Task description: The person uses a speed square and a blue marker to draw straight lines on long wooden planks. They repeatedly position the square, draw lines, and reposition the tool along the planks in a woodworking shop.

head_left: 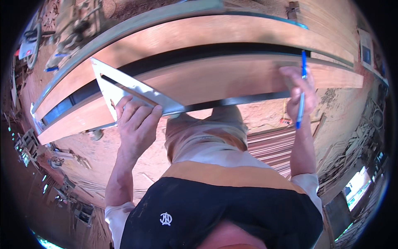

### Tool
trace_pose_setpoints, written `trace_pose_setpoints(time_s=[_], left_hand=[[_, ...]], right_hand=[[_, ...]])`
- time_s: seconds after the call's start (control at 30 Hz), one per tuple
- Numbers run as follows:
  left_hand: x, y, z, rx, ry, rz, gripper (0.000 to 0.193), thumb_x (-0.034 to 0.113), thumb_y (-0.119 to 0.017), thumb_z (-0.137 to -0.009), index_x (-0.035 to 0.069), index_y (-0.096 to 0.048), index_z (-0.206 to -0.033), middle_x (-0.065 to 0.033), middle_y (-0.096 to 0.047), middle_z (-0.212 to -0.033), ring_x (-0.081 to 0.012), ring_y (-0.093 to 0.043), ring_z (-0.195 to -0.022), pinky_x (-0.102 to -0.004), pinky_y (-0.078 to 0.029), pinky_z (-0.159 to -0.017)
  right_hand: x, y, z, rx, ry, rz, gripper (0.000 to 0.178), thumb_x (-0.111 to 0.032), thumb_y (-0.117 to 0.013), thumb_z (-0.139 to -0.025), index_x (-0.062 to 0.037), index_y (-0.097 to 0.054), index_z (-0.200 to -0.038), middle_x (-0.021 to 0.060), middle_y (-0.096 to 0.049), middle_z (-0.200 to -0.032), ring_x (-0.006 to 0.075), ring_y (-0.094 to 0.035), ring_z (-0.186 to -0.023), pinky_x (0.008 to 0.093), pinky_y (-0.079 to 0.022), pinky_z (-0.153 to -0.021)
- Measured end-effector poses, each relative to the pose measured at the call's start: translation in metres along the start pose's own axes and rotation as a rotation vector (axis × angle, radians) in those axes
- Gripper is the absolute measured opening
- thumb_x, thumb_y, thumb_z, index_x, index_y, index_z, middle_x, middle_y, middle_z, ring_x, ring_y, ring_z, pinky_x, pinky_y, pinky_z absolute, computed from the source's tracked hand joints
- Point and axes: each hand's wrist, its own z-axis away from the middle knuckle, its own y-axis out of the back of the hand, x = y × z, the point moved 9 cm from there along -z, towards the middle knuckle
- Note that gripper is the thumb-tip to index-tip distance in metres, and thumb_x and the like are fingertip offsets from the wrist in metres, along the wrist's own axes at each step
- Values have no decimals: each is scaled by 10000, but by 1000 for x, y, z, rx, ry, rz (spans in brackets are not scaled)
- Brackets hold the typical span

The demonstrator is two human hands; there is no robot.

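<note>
A pale metal triangular square (139,90) with a long slot lies across the near wooden board (215,79), left of centre. The fingers of my left hand (139,122) are closed on its lower part, at the board's near edge. My right hand (306,89) grips a blue and white pen (304,62), one end pointing away from me and the other toward me. That hand is over the right part of the same board, its index finger reaching left above the wood. Whether this finger touches the board I cannot tell.
Beyond a dark gap, a second long board (207,31) runs beside the near one. Several reddish strips (269,149) lie on the ground at my right. Stacked planks (331,25) stand at far right, and a blue-grey machine (28,47) sits at far left.
</note>
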Motion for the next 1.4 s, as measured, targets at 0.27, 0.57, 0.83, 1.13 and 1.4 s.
trace_pose_setpoints(time_s=[0.27, 0.57, 0.83, 1.13, 1.4], left_hand=[[100, -62, -88, 64, 33, 77, 377, 30, -830, -698, 132, -756, -1053, 2, -622, -830, -222, -626, -857, -518, -504, -1049], [129, -84, -117, 49, 75, 135, 287, 118, -794, -754, 111, -767, -1039, 21, -609, -846, -170, -627, -873, -510, -473, -1137], [137, -92, -127, 2, 55, 166, 261, 124, -764, -781, 86, -774, -1039, 17, -625, -854, -174, -629, -885, -515, -472, -1130], [139, -93, -134, 40, 58, 203, 228, 85, -808, -741, 71, -806, -969, 17, -591, -755, -183, -590, -797, -509, -471, -1113], [137, -94, -134, 64, 63, 222, 221, 71, -802, -732, 71, -800, -953, 12, -592, -754, -190, -581, -792, -499, -475, -1104]], right_hand=[[3, -6, 12, -191, 260, -346, 313, -185, -815, -950, -189, -660, -1222, 71, -795, -1264, 319, -726, -1215, 564, -463, -1155], [10, -17, 18, -324, 211, -410, 297, -233, -828, -926, -216, -712, -1199, 25, -739, -1394, 249, -645, -1369, 549, -328, -1277], [16, -19, 20, -364, 221, -416, 178, -186, -713, -999, -191, -727, -1176, 44, -736, -1409, 261, -641, -1389, 548, -328, -1274], [20, -18, 22, -354, 204, -470, 157, -185, -703, -1014, -174, -730, -1168, 71, -756, -1366, 278, -674, -1348, 556, -343, -1264], [18, -14, 11, -344, 181, -504, 219, -239, -720, -1019, -157, -744, -1221, 85, -762, -1327, 292, -701, -1290, 556, -376, -1234]])
